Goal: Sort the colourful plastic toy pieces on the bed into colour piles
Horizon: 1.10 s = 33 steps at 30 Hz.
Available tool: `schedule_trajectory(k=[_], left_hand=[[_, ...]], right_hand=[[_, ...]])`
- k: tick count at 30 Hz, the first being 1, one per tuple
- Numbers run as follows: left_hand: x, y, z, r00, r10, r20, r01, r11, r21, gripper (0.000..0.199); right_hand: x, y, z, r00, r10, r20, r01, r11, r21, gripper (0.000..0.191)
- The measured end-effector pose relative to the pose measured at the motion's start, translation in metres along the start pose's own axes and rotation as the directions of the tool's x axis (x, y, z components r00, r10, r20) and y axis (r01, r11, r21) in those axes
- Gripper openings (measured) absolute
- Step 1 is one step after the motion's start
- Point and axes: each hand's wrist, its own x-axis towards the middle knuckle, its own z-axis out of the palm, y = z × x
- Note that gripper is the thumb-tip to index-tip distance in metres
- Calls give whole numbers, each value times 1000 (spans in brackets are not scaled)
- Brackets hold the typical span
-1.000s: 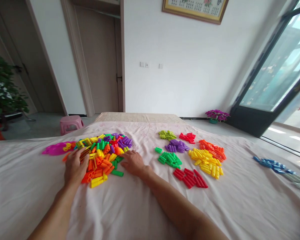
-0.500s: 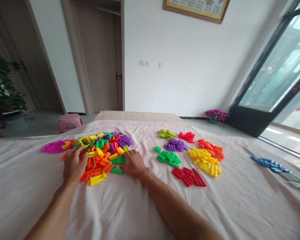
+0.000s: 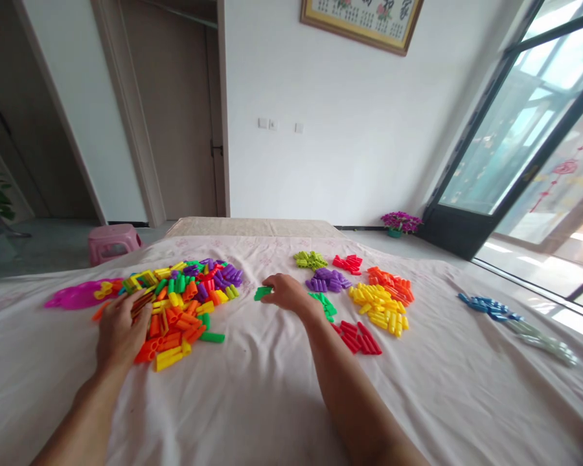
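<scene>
My right hand is above the pale cloth between the mixed pile and the sorted groups, its fingertips closed on a green plastic tube piece. Whether it grips more than one piece is hard to make out. My left hand rests at the left side of the mixed pile of plastic tubes, thumb and fingers apart around some orange-brown pieces. Green tubes lie grouped just beyond my right wrist, partly hidden by it. Close by are red tubes and purple tubes.
Yellow tubes, orange tubes, lime tubes and more red pieces form separate groups. Blue pieces and clear pieces lie far right. A magenta plastic item sits left of the pile. A pink stool stands beyond.
My right hand has lifted from the pile's right edge and moved right, carrying green. My left hand stays at the pile. The view has turned slightly right.
</scene>
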Motion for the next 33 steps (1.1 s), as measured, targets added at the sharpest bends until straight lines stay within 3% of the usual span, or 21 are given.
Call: schedule_trajectory(k=[4, 9, 12, 16, 20, 25, 29, 33], left_hand=[[-1, 0, -1, 1000, -13, 4, 13, 1000, 5, 54], [0, 0, -1, 1000, 4, 9, -4, 1000, -6, 54], [0, 0, -1, 1000, 6, 0, -6, 1000, 3, 53], [0, 1, -1, 1000, 11, -3, -11, 1000, -1, 53], [-1, 1, -1, 1000, 20, -3, -20, 1000, -21, 53], [-2, 0, -1, 1000, 18, -21, -19, 998, -54, 48], [-2, 2, -2, 1000, 12, -15, -12, 998, -54, 49], [-2, 4, -2, 1000, 4, -12, -4, 999, -40, 51]], right_hand=[[-12, 36, -32, 991, 132, -33, -134, 988, -74, 38], [-23, 69, -37, 931, 364, -28, -364, 919, -154, 45], [-24, 71, -39, 922, 387, -10, -384, 912, -144, 40], [-16, 50, -37, 939, 325, -114, -336, 936, -104, 32], [-3, 13, -8, 982, 120, -145, -122, 992, -8, 32], [10, -24, 57, 982, -160, -99, 169, 981, 94, 48], [18, -36, 94, 978, -205, -31, 207, 977, 50, 66], [22, -37, 104, 978, -207, 1, 207, 978, 1, 63]])
